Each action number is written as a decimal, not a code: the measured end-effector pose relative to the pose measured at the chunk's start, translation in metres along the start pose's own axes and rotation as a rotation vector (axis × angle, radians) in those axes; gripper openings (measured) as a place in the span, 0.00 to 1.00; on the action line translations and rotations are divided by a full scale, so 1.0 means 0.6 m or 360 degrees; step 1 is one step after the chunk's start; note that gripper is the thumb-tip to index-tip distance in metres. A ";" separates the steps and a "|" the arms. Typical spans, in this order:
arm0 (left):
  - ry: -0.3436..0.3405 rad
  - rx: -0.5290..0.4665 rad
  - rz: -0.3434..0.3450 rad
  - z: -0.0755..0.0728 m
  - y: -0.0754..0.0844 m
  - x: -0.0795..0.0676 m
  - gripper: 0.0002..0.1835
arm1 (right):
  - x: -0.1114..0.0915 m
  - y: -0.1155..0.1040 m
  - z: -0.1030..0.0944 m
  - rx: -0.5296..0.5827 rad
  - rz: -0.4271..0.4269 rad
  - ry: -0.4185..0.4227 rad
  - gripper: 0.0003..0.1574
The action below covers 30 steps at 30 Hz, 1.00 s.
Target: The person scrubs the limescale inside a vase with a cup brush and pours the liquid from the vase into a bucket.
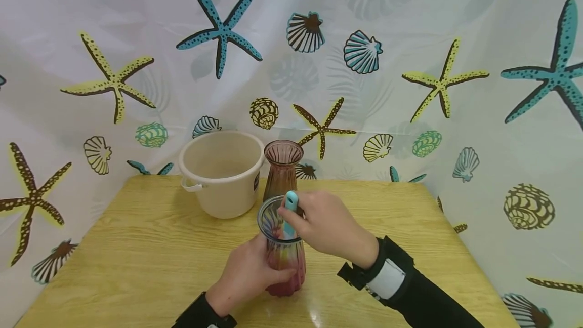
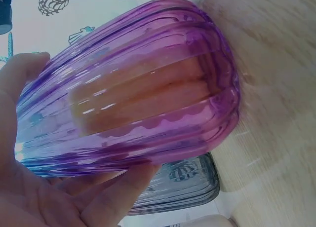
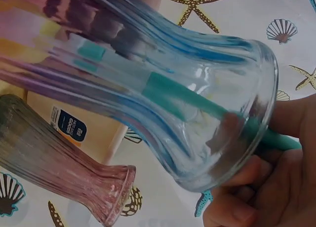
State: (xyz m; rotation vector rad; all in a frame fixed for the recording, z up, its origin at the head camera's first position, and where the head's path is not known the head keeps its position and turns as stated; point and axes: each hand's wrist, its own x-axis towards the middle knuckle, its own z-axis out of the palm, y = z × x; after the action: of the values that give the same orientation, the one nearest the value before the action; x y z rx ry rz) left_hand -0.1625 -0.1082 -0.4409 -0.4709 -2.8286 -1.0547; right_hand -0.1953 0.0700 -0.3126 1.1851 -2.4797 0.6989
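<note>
A ribbed glass vase (image 1: 288,259), blue at its flared mouth and pink-purple at its base, stands near the middle of the wooden table. My left hand (image 1: 248,270) grips its body from the left, thumb across the near side. Over the rim, my right hand (image 1: 325,224) holds the teal handle (image 1: 290,216) of a sponge bottle brush that reaches down inside the vase. Through the glass in the left wrist view, its orange-yellow head (image 2: 143,96) shows low in the vase. The right wrist view shows the handle (image 3: 185,96) running out through the mouth between fingers and thumb.
Just behind stands a second ribbed glass vase (image 1: 282,173), pinkish at the top and greyish below. A cream bucket (image 1: 223,191) with a side handle is at the back left. A white curtain (image 1: 387,105) printed with starfish and shells surrounds the table (image 1: 150,252).
</note>
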 end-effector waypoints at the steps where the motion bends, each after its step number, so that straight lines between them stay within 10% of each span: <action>1: 0.0002 0.0000 -0.0001 0.000 0.000 0.000 0.49 | 0.001 0.001 0.002 0.0004 -0.0010 0.0001 0.22; 30: 0.0011 -0.0033 0.0041 0.001 0.000 0.010 0.44 | 0.005 -0.002 0.010 0.0400 0.0101 -0.0004 0.13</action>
State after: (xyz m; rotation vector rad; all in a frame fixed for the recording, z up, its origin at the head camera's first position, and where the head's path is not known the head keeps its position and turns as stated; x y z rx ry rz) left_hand -0.1680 -0.1066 -0.4404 -0.5030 -2.8004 -1.0795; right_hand -0.1966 0.0639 -0.3159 1.1937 -2.4966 1.0528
